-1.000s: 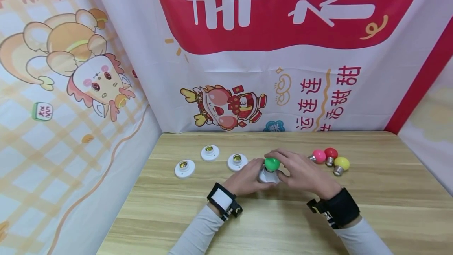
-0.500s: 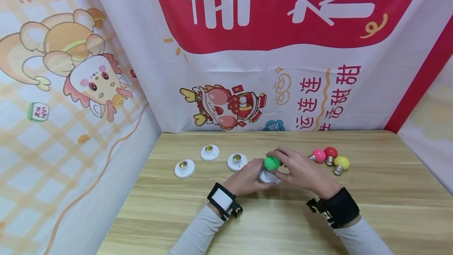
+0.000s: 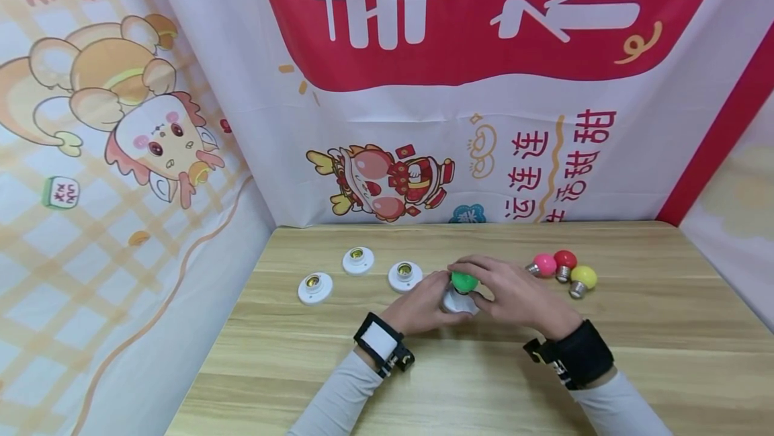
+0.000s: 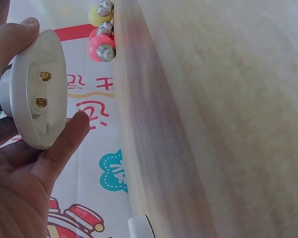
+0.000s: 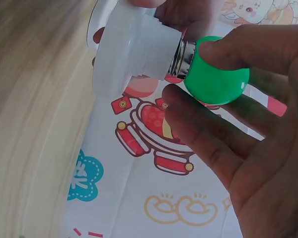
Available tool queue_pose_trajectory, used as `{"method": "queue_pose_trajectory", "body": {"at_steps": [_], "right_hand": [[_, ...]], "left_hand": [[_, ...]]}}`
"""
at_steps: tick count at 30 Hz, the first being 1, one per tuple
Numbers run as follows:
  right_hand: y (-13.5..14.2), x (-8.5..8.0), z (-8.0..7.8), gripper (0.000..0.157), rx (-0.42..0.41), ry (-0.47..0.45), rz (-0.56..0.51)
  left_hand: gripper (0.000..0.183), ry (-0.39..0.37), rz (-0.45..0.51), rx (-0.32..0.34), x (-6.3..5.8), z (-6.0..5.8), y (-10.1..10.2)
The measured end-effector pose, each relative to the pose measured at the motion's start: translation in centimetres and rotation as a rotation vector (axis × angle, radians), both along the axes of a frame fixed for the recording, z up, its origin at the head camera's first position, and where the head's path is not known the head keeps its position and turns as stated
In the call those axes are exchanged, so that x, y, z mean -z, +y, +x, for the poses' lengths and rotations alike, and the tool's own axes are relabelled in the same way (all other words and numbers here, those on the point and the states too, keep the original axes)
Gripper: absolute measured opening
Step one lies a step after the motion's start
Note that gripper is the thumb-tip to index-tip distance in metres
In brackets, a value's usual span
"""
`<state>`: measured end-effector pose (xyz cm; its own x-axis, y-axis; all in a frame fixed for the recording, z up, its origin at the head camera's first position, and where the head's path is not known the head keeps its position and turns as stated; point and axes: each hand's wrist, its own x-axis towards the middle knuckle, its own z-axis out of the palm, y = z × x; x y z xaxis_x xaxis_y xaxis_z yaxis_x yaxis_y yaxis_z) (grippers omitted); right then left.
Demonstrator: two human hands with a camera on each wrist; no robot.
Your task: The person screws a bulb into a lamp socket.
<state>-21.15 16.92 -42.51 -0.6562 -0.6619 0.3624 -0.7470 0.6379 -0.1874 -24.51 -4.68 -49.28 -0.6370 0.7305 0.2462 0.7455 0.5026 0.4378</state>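
A green light bulb (image 5: 216,74) has its metal screw base partly inside a white round lamp holder (image 5: 139,54). My left hand (image 3: 423,305) grips the lamp holder by its rim, lifted off the table; in the left wrist view the holder's underside (image 4: 52,89) shows two brass screws. My right hand (image 3: 510,291) holds the green bulb, its thumb (image 5: 228,49) against the glass and the other fingers around the far side. Some threads of the base still show between bulb and holder.
Three white lamp holders (image 3: 406,277) stand on the wooden table (image 3: 302,369) left of my hands. On the right lie a pink bulb (image 3: 545,264), a red bulb (image 3: 565,261) and a yellow bulb (image 3: 583,279). A printed cloth (image 3: 387,113) hangs behind the table.
The right hand's fingers have shifted around the green bulb, moving off its top and back over it. The left hand and the lamp holder have stayed in place.
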Motion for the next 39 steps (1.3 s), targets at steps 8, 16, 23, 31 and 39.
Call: {"method": "queue_pose_trajectory", "body": {"at_steps": [8,16,23,31,39], "right_hand": [[0.09,-0.36,0.19,0.058,0.002,0.024,-0.04],[0.13,-0.31,0.11,0.056,0.04,0.045,-0.039],[0.1,-0.3,0.01,0.057,0.076,0.027,-0.023],[0.1,-0.22,0.05,0.062,0.013,0.013,-0.03],[0.03,-0.22,0.19,0.055,0.003,0.004,-0.036]], "left_hand": [[0.081,-0.034,0.022,-0.008,0.05,0.13,0.01],[0.076,-0.044,0.028,-0.003,-0.04,0.12,0.05],[0.074,-0.044,0.03,0.008,-0.1,0.23,0.16],[0.077,-0.032,0.032,0.004,0.04,0.16,0.1],[0.081,-0.024,0.02,-0.009,0.19,0.13,-0.01]]}}
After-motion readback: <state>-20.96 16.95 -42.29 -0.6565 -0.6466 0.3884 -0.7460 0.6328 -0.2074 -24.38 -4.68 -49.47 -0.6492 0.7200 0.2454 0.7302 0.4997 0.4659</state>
